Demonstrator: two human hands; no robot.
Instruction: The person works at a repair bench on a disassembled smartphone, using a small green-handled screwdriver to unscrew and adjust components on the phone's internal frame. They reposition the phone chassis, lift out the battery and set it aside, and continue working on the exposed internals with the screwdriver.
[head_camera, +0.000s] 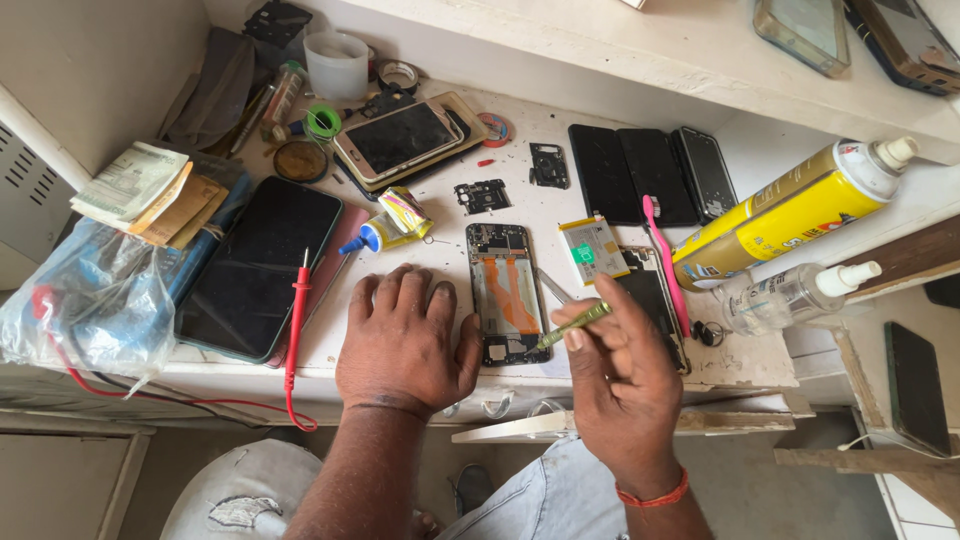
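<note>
Opened phone (505, 292) lies back-off at bench centre. Left hand (405, 345), at its nine o'clock, rests flat, fingers loosely together, likely steadying it. Right hand (620, 375), at four o'clock, pinches a green screwdriver (574, 324), tip angled toward the phone's lower edge.

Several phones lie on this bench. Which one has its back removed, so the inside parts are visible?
The small phone lying between the two hands: its orange flat cables and circuit board show. The big phone at the left and the three dark phones at the back show only plain dark surfaces.
</note>
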